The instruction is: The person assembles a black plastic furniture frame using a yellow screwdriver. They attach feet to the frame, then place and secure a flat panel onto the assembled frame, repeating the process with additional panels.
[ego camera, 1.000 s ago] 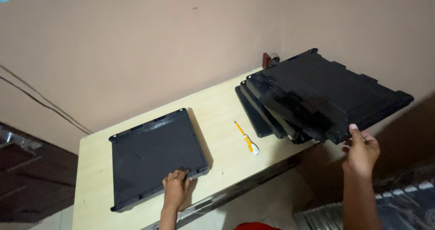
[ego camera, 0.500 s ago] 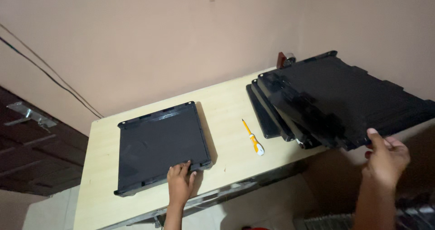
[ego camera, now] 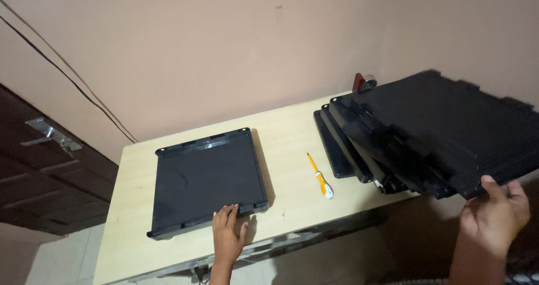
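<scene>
A flat black plastic panel (ego camera: 208, 181) lies on the pale wooden table (ego camera: 286, 128). My left hand (ego camera: 227, 234) rests flat on the panel's near edge, fingers spread. At the right a stack of several black panels (ego camera: 393, 145) leans on the table's end. My right hand (ego camera: 494, 212) grips the near corner of the top black panel (ego camera: 455, 128), which is lifted and tilted above the stack.
A yellow-and-white screwdriver (ego camera: 321, 177) lies on the table between the single panel and the stack. A small red-and-metal object (ego camera: 362, 82) stands against the beige wall behind the stack. Dark wooden furniture (ego camera: 39, 173) with a metal bracket is at the left.
The view has shifted, so everything sits lower and further right. My right hand has kept its hold on the top panel's corner. My left hand stays on the single panel's edge.
</scene>
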